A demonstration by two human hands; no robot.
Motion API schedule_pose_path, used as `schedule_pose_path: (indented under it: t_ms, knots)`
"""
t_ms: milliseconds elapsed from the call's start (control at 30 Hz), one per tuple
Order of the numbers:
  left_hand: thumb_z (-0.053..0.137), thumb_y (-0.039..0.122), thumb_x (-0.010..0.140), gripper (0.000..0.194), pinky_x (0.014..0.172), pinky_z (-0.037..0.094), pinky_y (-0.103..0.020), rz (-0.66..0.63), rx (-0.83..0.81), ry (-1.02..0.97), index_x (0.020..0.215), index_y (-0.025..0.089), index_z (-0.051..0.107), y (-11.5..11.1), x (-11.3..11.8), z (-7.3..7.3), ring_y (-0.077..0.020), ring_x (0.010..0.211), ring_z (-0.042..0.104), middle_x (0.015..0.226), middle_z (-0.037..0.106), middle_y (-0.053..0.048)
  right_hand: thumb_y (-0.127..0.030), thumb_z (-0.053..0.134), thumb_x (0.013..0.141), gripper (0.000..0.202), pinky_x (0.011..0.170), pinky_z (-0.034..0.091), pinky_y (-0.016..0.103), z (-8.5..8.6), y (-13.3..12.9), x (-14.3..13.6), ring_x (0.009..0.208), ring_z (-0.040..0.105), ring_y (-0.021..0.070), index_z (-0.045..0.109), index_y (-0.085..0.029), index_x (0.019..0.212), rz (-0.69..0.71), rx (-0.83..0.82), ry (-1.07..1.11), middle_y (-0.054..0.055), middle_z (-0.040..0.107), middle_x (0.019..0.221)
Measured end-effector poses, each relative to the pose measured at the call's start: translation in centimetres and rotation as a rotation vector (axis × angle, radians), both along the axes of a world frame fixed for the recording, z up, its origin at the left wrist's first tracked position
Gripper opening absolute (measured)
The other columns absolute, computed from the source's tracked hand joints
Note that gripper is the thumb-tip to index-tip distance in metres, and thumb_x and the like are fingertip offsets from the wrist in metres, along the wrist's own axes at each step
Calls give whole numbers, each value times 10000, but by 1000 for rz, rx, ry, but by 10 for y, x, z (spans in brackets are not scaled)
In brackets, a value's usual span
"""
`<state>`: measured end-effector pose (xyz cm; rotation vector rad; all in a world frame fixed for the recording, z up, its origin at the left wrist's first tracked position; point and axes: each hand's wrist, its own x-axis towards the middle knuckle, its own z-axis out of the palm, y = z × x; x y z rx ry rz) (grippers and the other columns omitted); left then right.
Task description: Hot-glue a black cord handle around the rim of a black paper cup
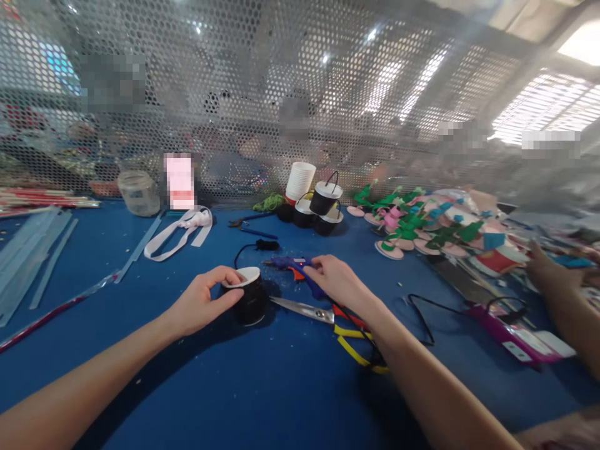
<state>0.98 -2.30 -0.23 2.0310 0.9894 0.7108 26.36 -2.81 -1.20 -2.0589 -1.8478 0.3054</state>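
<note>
The worktop (pixel 210 400) looks smooth. The scissors (pixel 309 310) have shiny metal blades; the glue gun (pixel 285 262) looks plastic. The cup (pixel 252 303) nearest the front edge looks matt outside. By the back edge, the jar (pixel 139 195) is glossy, the ribbon (pixel 200 217) cloth, the perforated screen (pixel 234 69) metal.

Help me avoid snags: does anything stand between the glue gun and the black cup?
Nothing visible stands between the glue gun in the right hand and the black cup; the scissors lie nearer the wearer.

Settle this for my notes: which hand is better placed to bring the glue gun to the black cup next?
Probably the right hand: it grips the glue gun near the black cup, while the left hand is occupied holding that cup.
</note>
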Motion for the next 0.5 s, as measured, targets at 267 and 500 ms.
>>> schedule_pose_path:
  t_ms: [267, 500]
  knots:
    - [469, 224, 712, 86, 764, 407, -311, -45, 18, 50, 670, 149, 467, 0, -1, 7, -178, 826, 540, 882, 596, -66, -170, 522, 676, 235, 560, 421, 259, -11, 3, -8, 630, 581, 171, 517, -112, 903, -63, -57, 144, 87, 609, 770]
    - [471, 284, 749, 146, 748, 412, -297, -13, 29, -11, 727, 146, 514, 5, -5, -4, -164, 797, 536, 842, 598, -61, -387, 589, 652, 253, 433, 372, 214, 35, -29, -21, 453, 471, 100, 543, -143, 697, 42, -15, 760, -32, 506, 504]
